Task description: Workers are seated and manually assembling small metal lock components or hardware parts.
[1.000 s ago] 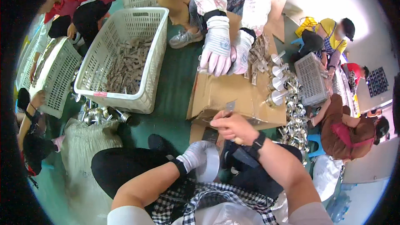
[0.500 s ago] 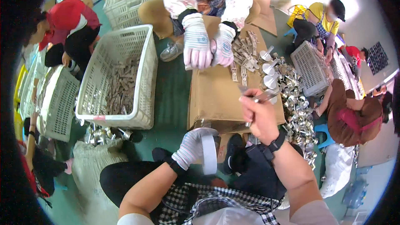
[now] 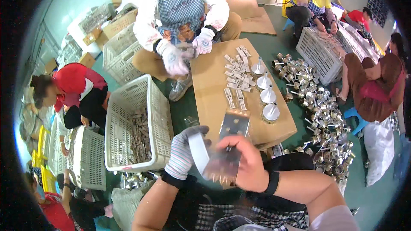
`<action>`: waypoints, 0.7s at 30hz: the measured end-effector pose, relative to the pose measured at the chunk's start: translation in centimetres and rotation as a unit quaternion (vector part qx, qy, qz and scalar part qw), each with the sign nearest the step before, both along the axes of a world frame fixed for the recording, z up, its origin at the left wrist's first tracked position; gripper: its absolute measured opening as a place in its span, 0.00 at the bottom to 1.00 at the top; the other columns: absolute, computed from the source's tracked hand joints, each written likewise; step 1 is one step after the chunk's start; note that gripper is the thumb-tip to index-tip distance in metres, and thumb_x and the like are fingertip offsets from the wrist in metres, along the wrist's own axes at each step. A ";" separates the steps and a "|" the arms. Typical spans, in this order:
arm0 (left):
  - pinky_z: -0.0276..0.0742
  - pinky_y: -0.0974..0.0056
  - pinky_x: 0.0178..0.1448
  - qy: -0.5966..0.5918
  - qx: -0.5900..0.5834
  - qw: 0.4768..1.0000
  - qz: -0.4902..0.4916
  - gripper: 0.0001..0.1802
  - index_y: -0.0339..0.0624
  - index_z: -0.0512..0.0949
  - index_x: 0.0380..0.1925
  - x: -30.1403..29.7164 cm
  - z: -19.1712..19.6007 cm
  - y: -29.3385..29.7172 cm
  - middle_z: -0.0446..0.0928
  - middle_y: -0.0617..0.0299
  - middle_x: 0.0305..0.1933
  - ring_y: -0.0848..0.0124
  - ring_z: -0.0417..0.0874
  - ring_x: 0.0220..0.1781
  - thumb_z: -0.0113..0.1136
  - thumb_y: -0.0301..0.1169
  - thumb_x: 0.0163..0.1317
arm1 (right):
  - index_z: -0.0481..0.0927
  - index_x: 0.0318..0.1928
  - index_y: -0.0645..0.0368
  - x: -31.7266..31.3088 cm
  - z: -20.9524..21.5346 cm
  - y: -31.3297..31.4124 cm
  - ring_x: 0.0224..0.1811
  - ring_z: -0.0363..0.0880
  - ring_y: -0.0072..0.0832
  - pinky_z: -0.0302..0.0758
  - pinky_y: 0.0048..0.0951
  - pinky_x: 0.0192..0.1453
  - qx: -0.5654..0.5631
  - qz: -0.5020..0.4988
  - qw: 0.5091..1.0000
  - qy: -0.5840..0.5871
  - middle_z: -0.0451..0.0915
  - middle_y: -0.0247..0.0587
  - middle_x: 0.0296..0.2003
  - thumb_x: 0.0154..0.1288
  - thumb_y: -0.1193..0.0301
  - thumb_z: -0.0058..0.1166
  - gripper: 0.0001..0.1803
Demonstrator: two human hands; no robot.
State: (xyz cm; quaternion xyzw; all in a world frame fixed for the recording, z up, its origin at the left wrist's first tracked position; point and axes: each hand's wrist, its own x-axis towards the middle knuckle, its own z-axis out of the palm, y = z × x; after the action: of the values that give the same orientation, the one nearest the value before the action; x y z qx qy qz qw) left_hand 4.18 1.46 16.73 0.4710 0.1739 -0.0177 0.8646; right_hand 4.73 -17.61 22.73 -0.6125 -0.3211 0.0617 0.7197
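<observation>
My left hand [image 3: 180,152], in a striped glove with a dark thumb area, is closed on a white, curved, roll-like piece [image 3: 198,150], seen mostly edge-on. Close beside it my bare right hand [image 3: 248,164], with a black wristband, pinches a shiny grey flat strip [image 3: 233,129] with pale spots. The strip is blurred, and its kind is unclear. Both hands are in front of the near edge of a brown cardboard box [image 3: 209,94]. On the box lie several small pale metal clips [image 3: 239,77] and a row of round silver discs with upright stems [image 3: 268,95].
Opposite, a co-worker's gloved hands [image 3: 173,57] are over their lap. A white crate [image 3: 160,115] of metal pieces stands left of the box. Metal fittings [image 3: 319,119] are heaped to the right, near a blue stool [image 3: 357,119] and a seated person [image 3: 368,90].
The view has shifted, so the box shows more fully. My hands have come together, the strip turning broad side toward view. The co-worker's hands have left the box top.
</observation>
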 end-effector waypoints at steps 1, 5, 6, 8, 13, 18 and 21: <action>0.78 0.60 0.38 0.002 -0.007 1.000 0.001 0.14 0.30 0.76 0.39 0.5 0.4 0.5 0.77 0.55 0.31 0.63 0.79 0.30 0.49 0.30 0.59 | 0.71 0.47 0.59 -0.2 0.8 -0.2 0.42 0.73 0.31 0.70 0.28 0.47 -0.018 0.005 0.998 -0.059 0.74 0.38 0.42 0.48 0.80 0.57 0.22; 0.78 0.60 0.37 0.038 -0.053 0.997 0.040 0.13 0.31 0.77 0.38 1.5 2.4 0.5 0.76 0.56 0.29 0.63 0.79 0.30 0.50 0.29 0.58 | 0.72 0.50 0.56 -1.7 1.5 -0.3 0.41 0.73 0.42 0.71 0.36 0.44 -0.031 0.094 0.985 -0.143 0.75 0.43 0.43 0.45 0.77 0.54 0.26; 0.78 0.60 0.37 0.045 -0.038 0.997 0.054 0.13 0.31 0.77 0.38 1.7 2.2 0.3 0.76 0.56 0.29 0.63 0.79 0.30 0.50 0.28 0.58 | 0.71 0.51 0.55 -2.1 1.5 0.4 0.42 0.73 0.43 0.71 0.37 0.44 -0.024 0.131 0.983 -0.125 0.75 0.44 0.42 0.46 0.76 0.54 0.26; 0.78 0.61 0.37 0.007 0.068 0.997 0.032 0.12 0.30 0.76 0.38 3.1 1.2 0.5 0.76 0.56 0.29 0.63 0.79 0.29 0.50 0.28 0.58 | 0.68 0.54 0.55 -2.6 2.5 1.0 0.42 0.73 0.44 0.71 0.40 0.44 -0.013 0.130 0.975 -0.180 0.75 0.46 0.39 0.47 0.74 0.55 0.28; 0.79 0.62 0.35 -0.037 0.062 0.997 -0.011 0.13 0.28 0.76 0.37 6.6 -2.8 2.1 0.76 0.53 0.31 0.63 0.78 0.27 0.51 0.28 0.57 | 0.70 0.51 0.55 -4.9 2.7 3.0 0.41 0.73 0.46 0.71 0.41 0.45 -0.078 0.159 0.963 -0.204 0.73 0.50 0.40 0.49 0.74 0.55 0.24; 0.73 0.59 0.30 -0.075 -0.005 0.996 0.047 0.15 0.28 0.76 0.37 9.6 -5.0 3.4 0.77 0.48 0.34 0.59 0.76 0.26 0.47 0.29 0.58 | 0.69 0.49 0.55 -5.5 2.3 4.9 0.38 0.73 0.46 0.71 0.41 0.41 -0.020 0.192 0.963 -0.191 0.74 0.48 0.35 0.46 0.77 0.56 0.25; 0.74 0.57 0.31 -0.114 0.043 0.990 0.064 0.15 0.28 0.76 0.36 10.3 -5.4 3.1 0.78 0.47 0.35 0.57 0.77 0.30 0.47 0.29 0.57 | 0.69 0.48 0.56 -5.8 2.0 5.1 0.37 0.73 0.46 0.71 0.41 0.42 -0.035 0.193 0.961 -0.197 0.74 0.48 0.33 0.48 0.77 0.54 0.23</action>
State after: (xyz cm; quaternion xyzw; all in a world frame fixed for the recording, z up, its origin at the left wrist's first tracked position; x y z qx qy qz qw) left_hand 14.48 4.58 11.33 0.4946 0.1044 0.0988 0.8572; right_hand -1.02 -12.49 24.74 -0.5638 -0.5664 0.0887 0.5945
